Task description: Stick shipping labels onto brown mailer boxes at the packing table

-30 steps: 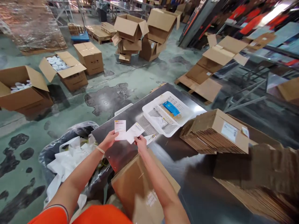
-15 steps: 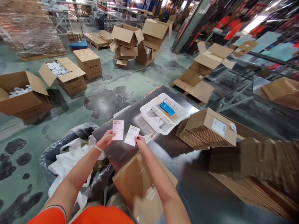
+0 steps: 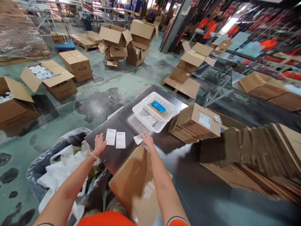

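Two paper slips (image 3: 110, 137) (image 3: 120, 140) lying flat on the dark table (image 3: 131, 122), side by side, long edges nearly touching, long axes running away from the body toward the far table edge, yellow-marked short ends pointing away. Both placed near the table's left edge, just beyond the near-left corner.

Left hand (image 3: 99, 145) spread flat, fingers loose, grasping nothing, fingertips just beside the left slip's near-left corner; contact not determinable. Right hand (image 3: 148, 140) resting on the table with fingertips on a third slip (image 3: 138, 139), lying skewed to the other two; pinched or merely pressed — cannot tell.

Bare table between the paired slips and the third slip, and more bare surface beyond them up to a white perforated basket (image 3: 141, 110) holding a blue packet (image 3: 158, 106). Bundle of flattened cartons (image 3: 195, 124) to the right of the basket, larger flattened stack (image 3: 258, 153) further right, closing that side. Brown paper bag (image 3: 136, 179) against the near table edge, between the forearms. Bin bag with white waste (image 3: 61, 163) just below the left table edge. Open floor with cardboard boxes (image 3: 49, 78) beyond.
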Motion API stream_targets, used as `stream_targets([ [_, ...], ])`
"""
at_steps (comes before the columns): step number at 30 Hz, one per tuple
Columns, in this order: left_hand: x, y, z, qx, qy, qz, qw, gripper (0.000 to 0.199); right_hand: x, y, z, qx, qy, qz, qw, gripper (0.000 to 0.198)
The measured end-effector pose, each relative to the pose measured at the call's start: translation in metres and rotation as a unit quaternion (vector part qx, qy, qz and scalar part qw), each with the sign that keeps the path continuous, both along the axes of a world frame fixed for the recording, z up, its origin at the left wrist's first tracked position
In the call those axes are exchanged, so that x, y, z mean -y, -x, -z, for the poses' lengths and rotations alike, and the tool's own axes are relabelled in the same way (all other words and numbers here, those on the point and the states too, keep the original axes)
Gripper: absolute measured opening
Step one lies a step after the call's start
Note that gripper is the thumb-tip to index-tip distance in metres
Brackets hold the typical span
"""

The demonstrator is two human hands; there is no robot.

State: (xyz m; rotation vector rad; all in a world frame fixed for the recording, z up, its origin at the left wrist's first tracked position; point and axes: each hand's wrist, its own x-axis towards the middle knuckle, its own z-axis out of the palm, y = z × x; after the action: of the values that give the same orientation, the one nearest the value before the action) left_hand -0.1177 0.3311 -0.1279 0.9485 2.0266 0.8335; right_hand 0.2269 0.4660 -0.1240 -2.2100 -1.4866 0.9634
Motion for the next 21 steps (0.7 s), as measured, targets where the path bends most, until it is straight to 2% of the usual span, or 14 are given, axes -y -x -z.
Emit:
stream_targets([
  [2,0.002,-0.004,0.0,0.003,-0.029,-0.009,1.0,0.061,0.006,0.003,0.007,-0.003,0.001,-0.009,1.0,0.011],
  [4,0.001,-0.011,-0.003,0.027,-0.054,-0.001,0.998,0.054,0.009,0.006,0.009,-0.01,-0.016,-0.017,1.0,0.009],
  [9,-0.012,-0.046,-0.021,0.088,-0.087,0.052,0.991,0.042,0.012,0.017,-0.004,-0.076,-0.076,-0.074,0.991,0.008],
  [11,-0.021,-0.067,-0.033,0.12,-0.117,0.088,0.982,0.051,0.019,0.031,-0.008,-0.147,-0.105,-0.113,0.977,0.014],
  [13,-0.031,-0.084,-0.047,0.152,-0.131,0.126,0.972,0.061,0.03,0.047,-0.011,-0.254,-0.133,-0.135,0.948,0.025],
  [14,-0.036,-0.091,-0.054,0.161,-0.132,0.141,0.968,0.06,0.036,0.054,-0.013,-0.308,-0.14,-0.132,0.932,0.032],
  [17,-0.044,-0.097,-0.068,0.176,-0.136,0.161,0.961,0.045,0.048,0.066,-0.021,-0.426,-0.107,-0.075,0.895,0.053],
  [21,-0.042,-0.093,-0.075,0.216,-0.153,0.162,0.951,0.04,0.051,0.061,-0.032,-0.511,-0.015,-0.021,0.859,0.069],
])
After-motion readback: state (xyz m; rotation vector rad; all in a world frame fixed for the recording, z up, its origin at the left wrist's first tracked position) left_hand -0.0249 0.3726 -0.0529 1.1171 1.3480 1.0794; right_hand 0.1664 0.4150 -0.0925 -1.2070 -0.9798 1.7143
